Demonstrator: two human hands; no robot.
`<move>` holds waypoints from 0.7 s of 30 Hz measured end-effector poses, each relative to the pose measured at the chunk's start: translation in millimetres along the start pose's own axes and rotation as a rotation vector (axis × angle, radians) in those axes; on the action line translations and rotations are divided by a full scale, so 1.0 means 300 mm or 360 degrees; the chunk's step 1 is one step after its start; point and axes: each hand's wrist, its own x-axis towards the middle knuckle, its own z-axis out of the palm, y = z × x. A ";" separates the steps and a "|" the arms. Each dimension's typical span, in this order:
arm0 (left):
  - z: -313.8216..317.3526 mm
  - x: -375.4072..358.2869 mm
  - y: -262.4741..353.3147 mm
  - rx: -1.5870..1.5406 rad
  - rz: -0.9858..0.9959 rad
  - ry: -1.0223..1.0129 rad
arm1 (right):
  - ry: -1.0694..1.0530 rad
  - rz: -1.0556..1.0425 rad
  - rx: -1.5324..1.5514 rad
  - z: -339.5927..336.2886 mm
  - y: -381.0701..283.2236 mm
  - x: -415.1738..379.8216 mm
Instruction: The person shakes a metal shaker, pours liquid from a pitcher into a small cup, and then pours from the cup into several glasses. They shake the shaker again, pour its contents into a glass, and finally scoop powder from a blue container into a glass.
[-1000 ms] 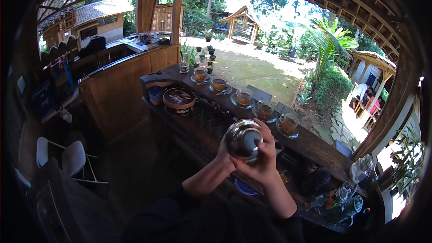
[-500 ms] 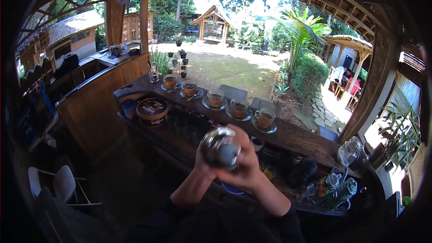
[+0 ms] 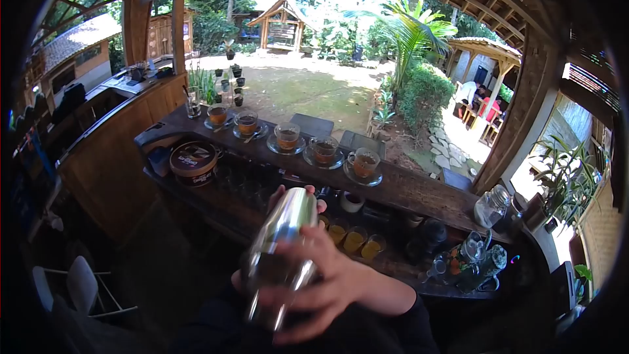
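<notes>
A shiny metal cocktail shaker (image 3: 288,219) is tilted in front of my body, its lower part smeared by motion. My right hand (image 3: 321,282) wraps round the near side of it with blurred fingers. My left hand (image 3: 278,196) is mostly hidden behind the shaker; its fingertips show around the upper end. Beyond my hands, on the lower shelf, stand several small glasses of yellow liquid (image 3: 356,240) and a white cup (image 3: 352,202). Several glass cups of amber drink (image 3: 287,136) rest on saucers along the raised bar top.
A round brown tub (image 3: 194,164) sits at the left under the bar top (image 3: 426,200). To the right are glass jugs (image 3: 488,265) and a glass jar (image 3: 491,206). A white chair (image 3: 82,285) stands at lower left. People (image 3: 481,95) sit outside at far right.
The shaker has swung from end-on to lengthwise, and has dropped lower and to the left with both hands. The view has shifted right, and the glasses of yellow liquid show more.
</notes>
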 end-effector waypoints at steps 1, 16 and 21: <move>0.071 0.018 -0.003 0.0118 -0.0034 -0.0217 | -0.0087 -0.0089 0.0005 -0.001 -0.047 0.014; 0.000 0.123 0.008 0.0431 -0.0008 -0.0286 | -0.0183 0.0010 -0.0042 -0.095 -0.043 -0.061; -0.172 0.238 -0.127 0.0318 -0.0015 0.0724 | 0.0493 0.0955 -0.0141 -0.166 0.068 -0.265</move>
